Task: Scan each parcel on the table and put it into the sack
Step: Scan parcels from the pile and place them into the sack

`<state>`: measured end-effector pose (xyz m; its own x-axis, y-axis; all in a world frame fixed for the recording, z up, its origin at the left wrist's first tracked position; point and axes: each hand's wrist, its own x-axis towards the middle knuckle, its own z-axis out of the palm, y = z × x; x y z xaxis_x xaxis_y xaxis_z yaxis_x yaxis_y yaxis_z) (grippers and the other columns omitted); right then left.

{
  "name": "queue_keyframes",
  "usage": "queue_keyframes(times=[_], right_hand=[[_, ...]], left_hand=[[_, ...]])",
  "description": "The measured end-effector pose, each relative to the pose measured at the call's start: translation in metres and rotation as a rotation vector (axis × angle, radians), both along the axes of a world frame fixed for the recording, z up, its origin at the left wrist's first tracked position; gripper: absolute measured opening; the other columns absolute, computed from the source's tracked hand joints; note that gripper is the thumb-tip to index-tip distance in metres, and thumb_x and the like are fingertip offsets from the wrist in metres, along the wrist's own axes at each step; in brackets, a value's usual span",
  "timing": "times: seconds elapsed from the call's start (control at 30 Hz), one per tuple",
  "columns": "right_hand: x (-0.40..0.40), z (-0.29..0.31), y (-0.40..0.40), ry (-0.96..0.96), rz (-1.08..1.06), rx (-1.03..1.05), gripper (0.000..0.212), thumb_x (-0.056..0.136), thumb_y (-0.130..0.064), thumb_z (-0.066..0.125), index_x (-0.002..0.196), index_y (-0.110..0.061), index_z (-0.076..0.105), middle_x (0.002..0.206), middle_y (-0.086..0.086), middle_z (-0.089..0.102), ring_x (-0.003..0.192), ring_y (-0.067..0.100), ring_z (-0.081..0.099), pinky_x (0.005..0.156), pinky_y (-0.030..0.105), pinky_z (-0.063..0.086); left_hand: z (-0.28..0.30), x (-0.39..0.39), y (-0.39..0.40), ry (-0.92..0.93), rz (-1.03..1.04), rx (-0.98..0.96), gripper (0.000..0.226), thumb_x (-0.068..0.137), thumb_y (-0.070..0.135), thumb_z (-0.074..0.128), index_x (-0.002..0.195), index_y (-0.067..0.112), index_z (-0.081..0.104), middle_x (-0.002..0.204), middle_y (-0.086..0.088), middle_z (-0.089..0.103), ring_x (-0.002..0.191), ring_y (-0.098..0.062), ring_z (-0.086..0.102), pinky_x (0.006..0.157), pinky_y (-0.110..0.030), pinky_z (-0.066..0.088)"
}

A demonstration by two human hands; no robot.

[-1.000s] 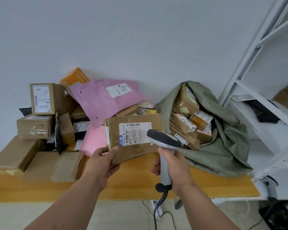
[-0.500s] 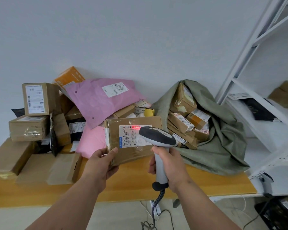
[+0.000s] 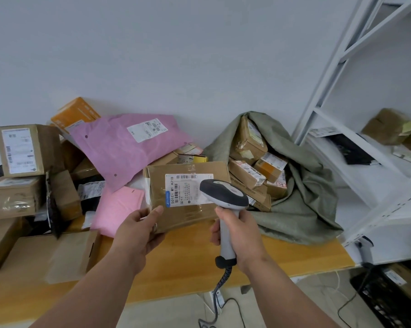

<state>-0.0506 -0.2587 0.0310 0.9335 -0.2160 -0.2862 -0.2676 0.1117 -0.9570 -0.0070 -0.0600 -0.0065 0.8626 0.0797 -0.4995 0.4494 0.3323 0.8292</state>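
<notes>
Across the back, a plain pale wall point(image 3: 176, 55); at right, white metal shelving point(image 3: 341, 95) bearing a few cardboard boxes and a dark flat packet. Below, a wooden table point(image 3: 294, 256) running left to right. On its left half, a heap of parcels point(image 3: 64, 185): stacked brown cartons with white labels, an orange box at the back against the wall, a large pink-mauve mailer bag point(image 3: 128, 147) draped over the heap, a smaller pink padded envelope point(image 3: 117, 209) just under it, flat cardboard pieces along the near edge. On the right half, a grey-green sack point(image 3: 301, 204), mouth facing left, lying slumped and already holding several labelled boxes.

Between heap and sack, held up above the table: a flat brown parcel point(image 3: 187, 209), label toward the camera, barcode along the top of the label. Gripped at its lower left corner by the left hand point(image 3: 138, 233), thumb over the front face, fingers curled behind. Just right of the label and partly covering it, a grey handheld scanner point(image 3: 224, 194), head aimed at the parcel, handle wrapped fully by the right hand point(image 3: 242, 235), coiled cable hanging below toward the floor.
</notes>
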Motion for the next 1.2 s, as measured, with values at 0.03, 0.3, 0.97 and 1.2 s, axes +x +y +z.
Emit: queue_keyframes(times=[0.03, 0.3, 0.97, 1.2], right_hand=[[0.001, -0.001, -0.004, -0.01, -0.044, -0.009, 0.011, 0.093, -0.023, 0.065, 0.095, -0.013, 0.063, 0.068, 0.006, 0.067, 0.055, 0.021, 0.063, 0.059, 0.033, 0.05], [0.019, -0.008, -0.071, -0.059, -0.461, 0.052, 0.009, 0.094, -0.03, 0.064, 0.096, -0.035, 0.057, 0.081, -0.002, 0.068, 0.074, 0.023, 0.069, 0.077, 0.043, 0.057], [0.146, -0.031, -0.29, 0.048, -0.395, 0.126, 0.036, 0.092, -0.03, 0.067, 0.126, -0.021, 0.056, 0.105, 0.009, 0.068, 0.082, 0.02, 0.068, 0.081, 0.037, 0.058], [0.171, -0.04, -0.296, 0.048, -0.215, 0.209, 0.031, 0.095, -0.026, 0.066, 0.123, -0.03, 0.052, 0.117, 0.004, 0.068, 0.101, 0.023, 0.069, 0.084, 0.033, 0.055]], left_hand=[[0.003, 0.002, -0.005, -0.005, -0.008, 0.001, 0.035, 0.087, 0.028, 0.072, 0.118, 0.015, 0.06, 0.113, -0.01, 0.07, 0.102, -0.031, 0.069, 0.077, -0.038, 0.058], [0.029, 0.029, -0.06, -0.092, -0.088, 0.141, 0.022, 0.094, 0.036, 0.064, 0.11, 0.021, 0.066, 0.102, -0.007, 0.071, 0.082, -0.029, 0.071, 0.059, -0.029, 0.05], [0.038, 0.116, -0.29, 0.15, -0.227, 0.253, 0.028, 0.099, 0.029, 0.058, 0.126, 0.026, 0.056, 0.099, -0.011, 0.07, 0.067, -0.02, 0.051, 0.051, -0.027, 0.04], [0.033, 0.133, -0.334, 0.22, -0.124, 0.125, 0.038, 0.096, 0.013, 0.062, 0.13, 0.019, 0.048, 0.109, -0.016, 0.066, 0.085, -0.031, 0.069, 0.067, -0.037, 0.06]])
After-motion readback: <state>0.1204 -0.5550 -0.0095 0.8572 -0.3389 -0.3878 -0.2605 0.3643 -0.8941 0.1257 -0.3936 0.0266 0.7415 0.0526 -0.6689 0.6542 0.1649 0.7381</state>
